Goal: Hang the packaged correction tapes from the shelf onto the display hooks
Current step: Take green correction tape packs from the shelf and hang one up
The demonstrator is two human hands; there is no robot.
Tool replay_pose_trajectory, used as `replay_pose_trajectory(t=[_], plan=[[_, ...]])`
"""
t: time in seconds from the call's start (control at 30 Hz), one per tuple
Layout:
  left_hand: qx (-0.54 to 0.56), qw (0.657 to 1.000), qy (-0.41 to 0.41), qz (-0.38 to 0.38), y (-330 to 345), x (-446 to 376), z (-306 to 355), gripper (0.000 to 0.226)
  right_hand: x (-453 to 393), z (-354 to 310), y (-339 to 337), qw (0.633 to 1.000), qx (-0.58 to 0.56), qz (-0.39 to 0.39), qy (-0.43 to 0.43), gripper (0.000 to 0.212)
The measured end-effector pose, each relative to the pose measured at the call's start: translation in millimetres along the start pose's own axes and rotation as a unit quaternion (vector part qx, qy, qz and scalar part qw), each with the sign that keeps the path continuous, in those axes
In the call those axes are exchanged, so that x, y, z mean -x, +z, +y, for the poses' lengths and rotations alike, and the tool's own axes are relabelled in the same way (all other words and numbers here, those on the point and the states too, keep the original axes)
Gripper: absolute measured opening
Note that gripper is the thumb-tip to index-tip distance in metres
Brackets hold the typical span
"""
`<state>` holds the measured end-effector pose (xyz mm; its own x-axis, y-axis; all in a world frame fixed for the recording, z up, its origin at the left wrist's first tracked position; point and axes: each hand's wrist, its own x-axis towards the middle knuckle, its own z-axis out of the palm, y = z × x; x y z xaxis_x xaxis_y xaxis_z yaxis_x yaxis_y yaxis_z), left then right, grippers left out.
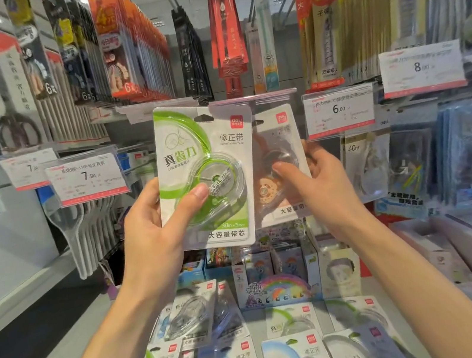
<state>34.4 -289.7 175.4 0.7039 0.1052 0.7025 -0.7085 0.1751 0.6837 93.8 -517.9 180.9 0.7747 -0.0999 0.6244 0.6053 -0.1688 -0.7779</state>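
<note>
Green-and-white carded correction tape in a clear blister pack point(207, 174) is held up at the middle of the view, in front of the hanging stock. The left hand point(155, 226) grips it from the left edge, thumb pressed on the clear blister and fingers behind the card. Just to its right, partly overlapped by the green pack's edge, an orange-and-white carded correction tape pack point(281, 168) is held by the right hand point(320, 183), thumb on the front and fingers curled round its right edge. Both packs stand upright, their tops reaching a clear plastic label strip point(253, 100) across the display.

Below, on the pale shelf point(432, 311), more carded correction tapes in green, blue and grey point(295, 353) lie flat in overlapping rows. A white price tag reading 7.90 point(87, 176) hangs to the left and a white price tag reading 6.00 point(339, 111) to the right. Packaged scissors point(6, 95) hang at upper left.
</note>
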Motion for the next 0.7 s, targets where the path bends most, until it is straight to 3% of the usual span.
replay_pose_trajectory(t=[0.1,0.23,0.33,0.47,0.6,0.7], plan=[[0.0,1.0,-0.001,0.001,0,0,0,0.039,-4,9,1,1.0,0.015,0.002,0.012,0.024],[-0.017,1.0,0.0,0.003,-2,2,-4,0.034,-12,20,5,0.999,0.009,0.019,0.035,0.03],[-0.036,0.999,0.002,-0.004,-2,3,-7,0.031,-18,26,12,0.996,0.001,0.026,0.081,0.052],[-0.063,0.998,-0.005,-0.007,-2,4,-11,0.03,-21,33,17,0.988,0.05,-0.022,0.147,0.084],[-0.092,0.995,-0.032,-0.006,-2,8,-24,0.031,-7,35,5,0.985,0.067,-0.052,0.149,0.057],[-0.108,0.993,-0.051,0.002,4,13,-36,0.026,13,41,-10,0.99,0.072,-0.004,0.123,0.028]])
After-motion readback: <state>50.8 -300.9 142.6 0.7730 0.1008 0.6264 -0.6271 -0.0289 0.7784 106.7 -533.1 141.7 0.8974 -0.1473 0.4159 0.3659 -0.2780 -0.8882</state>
